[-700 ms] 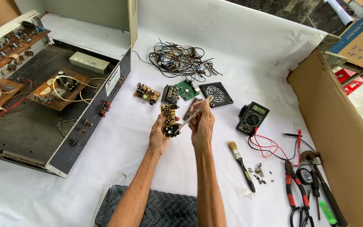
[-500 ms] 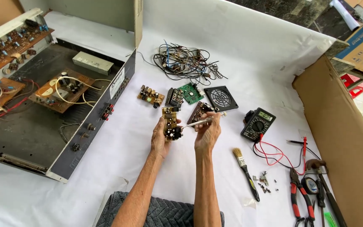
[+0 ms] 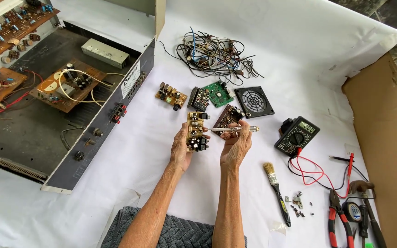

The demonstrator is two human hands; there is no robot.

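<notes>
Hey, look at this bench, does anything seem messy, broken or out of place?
Nothing looks broken. The amplifier chassis lies open, its boards exposed. Loose wires sit in a tangle, and small screws are scattered beside the brush. The left hand holds a small circuit board.

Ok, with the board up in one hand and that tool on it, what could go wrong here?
1. The left hand pinches the small circuit board by one edge, in the air; pressure from the metal tool in the right hand may twist it loose.
2. A slip could scrape its parts.
3. The loose screws beside the brush could scatter if an arm sweeps there.
</notes>
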